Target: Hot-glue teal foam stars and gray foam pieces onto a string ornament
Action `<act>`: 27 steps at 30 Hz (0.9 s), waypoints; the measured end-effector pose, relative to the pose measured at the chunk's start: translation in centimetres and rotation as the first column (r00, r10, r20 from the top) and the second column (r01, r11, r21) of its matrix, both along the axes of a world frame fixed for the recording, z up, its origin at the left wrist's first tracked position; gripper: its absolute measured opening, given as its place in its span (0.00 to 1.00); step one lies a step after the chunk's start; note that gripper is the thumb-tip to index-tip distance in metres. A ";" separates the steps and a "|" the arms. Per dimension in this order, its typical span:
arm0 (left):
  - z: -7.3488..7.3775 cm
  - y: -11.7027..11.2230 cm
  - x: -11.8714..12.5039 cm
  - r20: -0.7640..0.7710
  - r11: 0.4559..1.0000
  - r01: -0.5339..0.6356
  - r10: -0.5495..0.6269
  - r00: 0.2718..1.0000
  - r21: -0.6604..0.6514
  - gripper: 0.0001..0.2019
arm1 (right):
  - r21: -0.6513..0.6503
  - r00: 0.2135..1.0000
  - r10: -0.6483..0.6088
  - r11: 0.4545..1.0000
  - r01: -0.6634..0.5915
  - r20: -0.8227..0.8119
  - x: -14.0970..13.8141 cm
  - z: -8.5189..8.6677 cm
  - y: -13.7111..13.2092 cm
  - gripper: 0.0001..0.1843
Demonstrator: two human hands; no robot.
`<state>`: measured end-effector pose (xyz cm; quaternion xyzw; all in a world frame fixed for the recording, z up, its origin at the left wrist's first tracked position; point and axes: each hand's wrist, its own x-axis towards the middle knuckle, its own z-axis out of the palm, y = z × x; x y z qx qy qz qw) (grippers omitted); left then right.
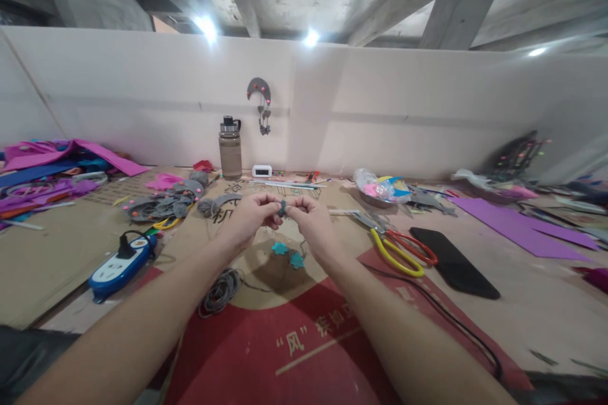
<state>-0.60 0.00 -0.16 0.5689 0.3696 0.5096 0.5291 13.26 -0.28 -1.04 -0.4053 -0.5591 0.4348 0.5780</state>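
Note:
My left hand (254, 215) and my right hand (308, 215) meet above the table, both pinched on a small dark teal felt piece (282, 207) held between their fingertips. Below the hands two teal felt shapes (289, 254) lie on the cardboard. A coil of grey cord (220, 291) lies near my left forearm, with a thin strand running toward the teal shapes.
Yellow and red scissors (401, 252) and a black phone (453, 262) lie to the right. A blue-white power strip (121, 266) sits left. A water bottle (230, 149), a small clock (261, 170), grey felt pieces (161, 205), purple sheets (517, 224) and a red banner (294, 342) surround.

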 end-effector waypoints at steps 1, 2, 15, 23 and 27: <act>0.0 0.0 0.0 0.005 1.000 0.019 -0.019 1.000 -0.023 0.08 | -0.020 1.000 0.000 1.000 0.000 -0.011 0.1 -0.1 0.1 0.07; 0.1 0.0 -0.1 0.010 0.998 0.040 -0.040 0.999 -0.046 0.09 | -0.044 1.000 0.004 0.999 -0.005 -0.026 0.2 -0.2 0.3 0.08; 0.2 0.0 -0.1 0.040 0.996 0.036 -0.033 0.999 -0.083 0.11 | -0.062 0.999 0.007 0.998 -0.010 -0.041 0.3 -0.5 0.5 0.08; 0.3 0.0 0.0 0.067 0.994 0.006 0.001 0.998 -0.112 0.07 | -0.033 1.000 0.000 0.999 -0.001 -0.013 -0.2 0.0 -0.5 0.08; 0.4 -0.1 -0.1 0.066 0.987 0.078 -0.069 0.995 -0.141 0.08 | -0.085 0.995 0.029 0.996 -0.037 -0.091 0.2 -0.2 0.0 0.08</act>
